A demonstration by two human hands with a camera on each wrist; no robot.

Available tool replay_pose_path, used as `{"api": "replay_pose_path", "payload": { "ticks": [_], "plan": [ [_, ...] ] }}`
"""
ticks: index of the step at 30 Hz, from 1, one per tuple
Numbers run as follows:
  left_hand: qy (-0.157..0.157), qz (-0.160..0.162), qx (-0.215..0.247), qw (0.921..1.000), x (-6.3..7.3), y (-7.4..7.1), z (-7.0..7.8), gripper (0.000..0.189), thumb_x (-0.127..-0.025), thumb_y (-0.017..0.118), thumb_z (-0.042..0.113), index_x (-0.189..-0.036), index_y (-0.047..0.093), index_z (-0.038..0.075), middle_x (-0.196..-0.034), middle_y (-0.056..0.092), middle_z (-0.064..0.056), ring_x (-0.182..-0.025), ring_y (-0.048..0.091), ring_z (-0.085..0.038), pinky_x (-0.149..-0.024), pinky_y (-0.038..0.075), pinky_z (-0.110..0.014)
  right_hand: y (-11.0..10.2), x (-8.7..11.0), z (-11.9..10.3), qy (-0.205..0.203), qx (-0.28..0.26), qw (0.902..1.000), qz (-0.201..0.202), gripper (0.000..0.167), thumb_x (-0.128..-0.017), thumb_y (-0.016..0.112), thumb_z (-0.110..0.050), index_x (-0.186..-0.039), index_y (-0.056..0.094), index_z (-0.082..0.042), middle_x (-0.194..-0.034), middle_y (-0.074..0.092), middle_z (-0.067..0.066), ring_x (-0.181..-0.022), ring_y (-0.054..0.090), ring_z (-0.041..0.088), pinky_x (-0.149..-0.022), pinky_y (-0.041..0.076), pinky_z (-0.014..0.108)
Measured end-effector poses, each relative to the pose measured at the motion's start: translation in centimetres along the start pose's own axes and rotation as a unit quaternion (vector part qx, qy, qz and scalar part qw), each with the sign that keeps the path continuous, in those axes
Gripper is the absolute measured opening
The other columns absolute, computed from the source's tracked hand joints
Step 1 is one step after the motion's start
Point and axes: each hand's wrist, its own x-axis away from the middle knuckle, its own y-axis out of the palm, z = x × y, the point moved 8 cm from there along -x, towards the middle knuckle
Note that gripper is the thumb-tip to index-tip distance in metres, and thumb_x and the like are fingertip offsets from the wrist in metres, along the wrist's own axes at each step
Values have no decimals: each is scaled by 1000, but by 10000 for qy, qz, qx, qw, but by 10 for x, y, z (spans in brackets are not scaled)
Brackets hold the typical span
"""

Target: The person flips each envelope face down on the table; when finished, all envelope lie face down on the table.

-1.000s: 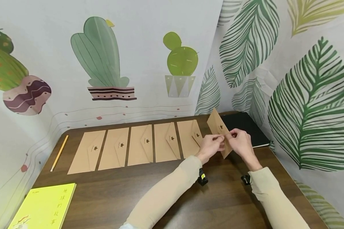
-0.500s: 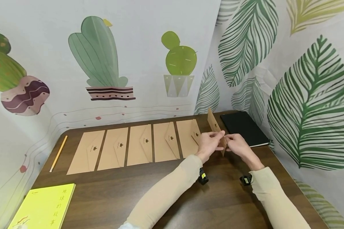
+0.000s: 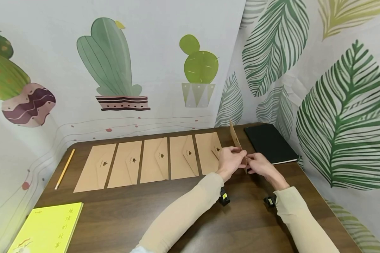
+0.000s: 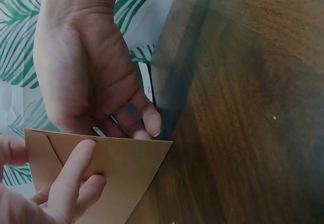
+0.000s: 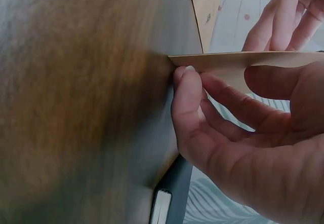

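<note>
The held envelope (image 4: 126,160) stands upright just left of the black notebook (image 3: 269,142), nearly edge-on in the head view; the left wrist view exposes its flap line (image 4: 54,150). Left hand (image 3: 229,162): grips the envelope. Right hand (image 3: 262,166): touches the notebook-facing side, per the right wrist view; pinch cannot be determined. Brown wood-grain table (image 3: 139,211): 5 flat envelopes (image 3: 148,163), 1 pencil (image 3: 65,168) and 1 yellow book (image 3: 42,225) left of the notebook. Patterned wall (image 3: 158,63) behind the notebook: leaves (image 3: 345,105), cacti (image 3: 114,59).
</note>
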Motion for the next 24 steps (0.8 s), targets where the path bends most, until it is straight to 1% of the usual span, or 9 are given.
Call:
{"api": "replay_pose_path", "payload": {
  "ticks": [4, 6, 8, 12, 14, 16, 19, 21, 24],
  "plan": [
    [13, 22, 112, 9999, -1, -2, 0, 25, -98, 70, 3, -121, 75, -5, -101, 83, -22, -85, 84, -38, -64, 68, -32, -1, 1, -1, 21, 8, 9999, 150, 45, -117, 41, -18, -135, 63, 18, -131, 68, 35, -111, 75, 39, -87, 67, 41],
    [24, 29, 203, 9998, -1, -4, 0, 26, -98, 68, 1, -122, 74, -8, -101, 82, -24, -86, 84, -39, -64, 68, -32, -2, 2, -2, 54, 32, 9997, 234, 47, -117, 44, -22, -132, 66, 16, -128, 71, 33, -109, 76, 37, -87, 67, 41],
    [30, 69, 288, 9996, -1, -7, 0, 28, -98, 66, -1, -124, 72, -9, -102, 82, -26, -86, 84, -40, -64, 68, -34, -3, 2, -1, 67, 76, 9995, 311, 49, -117, 46, -26, -132, 66, 16, -123, 73, 30, -106, 76, 33, -85, 67, 39],
    [4, 208, 293, 9994, -3, -13, -2, 28, -97, 64, -2, -122, 73, -8, -99, 81, -24, -81, 83, -35, -65, 69, -36, -4, 1, 1, 136, 126, 9987, 475, 49, -116, 49, -29, -129, 68, 15, -102, 73, 19, -93, 70, 24, -77, 62, 30],
    [-38, 245, 224, 9994, -3, -16, -3, 27, -97, 64, 0, -122, 73, -6, -98, 80, -21, -77, 82, -35, -67, 69, -39, -4, 1, 2, 172, 153, 9982, 547, 49, -115, 50, -30, -129, 68, 14, -97, 69, 13, -89, 66, 21, -74, 61, 28],
    [-94, 264, 107, 9995, -3, -19, -5, 27, -99, 63, 2, -124, 73, -4, -97, 80, -17, -76, 81, -36, -67, 69, -39, -5, 2, 2, 233, 197, 9976, 621, 50, -115, 51, -32, -131, 66, 14, -96, 68, 12, -87, 66, 19, -72, 60, 27],
    [-167, 275, -57, 9995, -3, -23, -6, 29, -103, 63, 5, -129, 72, -4, -99, 81, -14, -77, 83, -36, -66, 68, -39, -9, 3, 3, 338, 374, 9955, 808, 54, -113, 56, -36, -135, 63, 13, -101, 68, 14, -84, 67, 20, -68, 58, 28],
    [-229, 301, -172, 9991, -3, -26, -7, 28, -103, 65, 7, -129, 72, -3, -99, 81, -12, -77, 84, -33, -57, 64, -35, -12, 3, 3, 390, 549, 9932, 954, 56, -111, 59, -39, -135, 63, 12, -103, 68, 16, -84, 66, 22, -67, 55, 29],
    [-319, 264, -322, 9986, -3, -28, -9, 28, -102, 68, 5, -127, 73, -4, -95, 79, -12, -77, 84, -33, -50, 60, -31, -18, 2, 2, 375, 850, 9888, 1164, 57, -108, 62, -42, -131, 65, 11, -104, 68, 17, -88, 64, 28, -69, 50, 31]
  ]
}}
